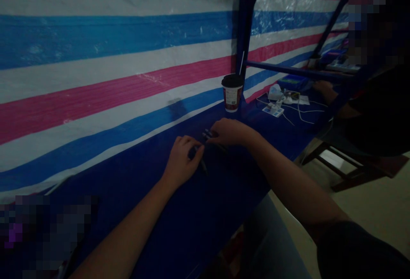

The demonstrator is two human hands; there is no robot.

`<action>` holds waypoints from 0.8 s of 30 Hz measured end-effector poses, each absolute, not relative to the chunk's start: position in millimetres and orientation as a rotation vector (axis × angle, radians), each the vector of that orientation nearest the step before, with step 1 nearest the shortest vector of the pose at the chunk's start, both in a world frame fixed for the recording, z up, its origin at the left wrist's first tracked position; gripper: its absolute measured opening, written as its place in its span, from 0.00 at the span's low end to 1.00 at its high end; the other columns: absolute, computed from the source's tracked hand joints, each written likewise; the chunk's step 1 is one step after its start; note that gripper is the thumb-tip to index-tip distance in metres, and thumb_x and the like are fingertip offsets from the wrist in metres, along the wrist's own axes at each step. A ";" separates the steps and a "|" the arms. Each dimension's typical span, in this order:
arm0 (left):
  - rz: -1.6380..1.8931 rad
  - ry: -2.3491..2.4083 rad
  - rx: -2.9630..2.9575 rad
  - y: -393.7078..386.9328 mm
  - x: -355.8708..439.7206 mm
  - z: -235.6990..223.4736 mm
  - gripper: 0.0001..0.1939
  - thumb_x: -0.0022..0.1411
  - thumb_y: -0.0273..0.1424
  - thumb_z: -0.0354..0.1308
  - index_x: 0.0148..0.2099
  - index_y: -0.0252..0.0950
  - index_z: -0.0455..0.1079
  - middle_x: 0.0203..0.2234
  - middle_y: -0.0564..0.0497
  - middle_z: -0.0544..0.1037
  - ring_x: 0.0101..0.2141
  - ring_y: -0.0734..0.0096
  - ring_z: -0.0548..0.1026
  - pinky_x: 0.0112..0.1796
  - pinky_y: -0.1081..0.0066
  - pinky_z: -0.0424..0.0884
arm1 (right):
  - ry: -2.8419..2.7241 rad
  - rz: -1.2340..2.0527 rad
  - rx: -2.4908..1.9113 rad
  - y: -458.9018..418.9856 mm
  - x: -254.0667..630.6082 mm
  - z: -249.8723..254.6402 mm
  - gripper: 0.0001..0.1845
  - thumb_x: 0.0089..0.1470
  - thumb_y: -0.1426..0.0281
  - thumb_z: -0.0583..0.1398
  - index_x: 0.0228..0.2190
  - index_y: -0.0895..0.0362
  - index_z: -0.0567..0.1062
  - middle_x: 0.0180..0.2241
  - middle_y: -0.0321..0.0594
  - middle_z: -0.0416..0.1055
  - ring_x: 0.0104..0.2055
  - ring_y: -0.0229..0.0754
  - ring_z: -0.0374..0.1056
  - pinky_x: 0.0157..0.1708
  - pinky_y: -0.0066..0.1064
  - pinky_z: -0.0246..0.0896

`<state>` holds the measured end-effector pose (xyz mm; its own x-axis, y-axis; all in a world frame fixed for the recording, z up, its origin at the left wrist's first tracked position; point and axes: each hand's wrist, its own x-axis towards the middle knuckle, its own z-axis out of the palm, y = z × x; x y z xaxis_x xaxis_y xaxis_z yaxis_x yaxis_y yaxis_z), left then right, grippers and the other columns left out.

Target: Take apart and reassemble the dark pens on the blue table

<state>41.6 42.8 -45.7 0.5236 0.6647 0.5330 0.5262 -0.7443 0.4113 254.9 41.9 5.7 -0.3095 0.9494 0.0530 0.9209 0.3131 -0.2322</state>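
Observation:
My left hand (182, 159) is over the blue tabletop with its fingers curled and its thumb against them. A slim dark pen (203, 166) sticks out from under the thumb, pointing toward me. Just to the right, my right hand (232, 132) is closed around a few thin pens (207, 134); their light ends poke out on its left side. The dim light hides how many there are and where the fingertips press. Behind the right hand, a paper cup (232, 93) with a black lid stands upright against the striped sheet.
The blue table (192, 219) runs along a striped plastic sheet (112, 82). Blue metal frame bars (285, 70) rise at the right. Past them lie white cables (303, 110), small cards and a blue tray (293, 82). Another person's hand (323, 88) rests there. A wooden stool (352, 170) stands below.

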 end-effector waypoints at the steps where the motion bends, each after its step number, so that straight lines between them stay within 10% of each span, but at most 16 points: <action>1: 0.962 0.981 2.606 42.4 42.4 -46.8 0.13 0.69 0.36 0.55 0.33 0.39 0.74 0.36 0.47 0.78 0.39 0.59 0.72 0.42 0.60 0.69 | -2.404 0.254 -1.749 40.4 254.0 5.9 0.18 0.54 0.55 0.67 0.26 0.58 0.79 0.26 0.47 0.74 0.28 0.45 0.68 0.27 0.33 0.53; 10: 0.907 1.291 2.671 47.1 35.1 -51.6 0.23 0.69 0.38 0.54 0.20 0.40 0.63 0.24 0.48 0.70 0.29 0.61 0.69 0.33 0.62 0.66 | -2.541 0.460 -1.589 35.3 241.6 8.4 0.10 0.54 0.65 0.66 0.26 0.57 0.78 0.26 0.42 0.74 0.27 0.41 0.67 0.28 0.32 0.51; 17: 1.283 1.205 2.597 48.4 29.8 -42.0 0.16 0.68 0.38 0.56 0.55 0.37 0.66 0.46 0.42 0.73 0.45 0.54 0.72 0.47 0.55 0.70 | -2.448 0.551 -1.272 37.4 248.4 12.3 0.07 0.63 0.69 0.60 0.32 0.58 0.75 0.29 0.39 0.75 0.29 0.37 0.66 0.30 0.28 0.51; 24: 1.302 1.254 2.636 57.0 24.7 -45.1 0.09 0.70 0.36 0.55 0.49 0.39 0.69 0.45 0.42 0.72 0.50 0.51 0.70 0.52 0.52 0.68 | -2.312 0.719 -1.380 40.6 240.4 7.8 0.07 0.69 0.70 0.54 0.38 0.57 0.70 0.29 0.37 0.74 0.29 0.38 0.67 0.31 0.28 0.54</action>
<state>24.7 57.0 -45.1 0.3603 0.6245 0.6930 0.6689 -0.6907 0.2746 240.4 40.6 7.8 -0.4627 0.8856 0.0404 0.7065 0.3959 -0.5866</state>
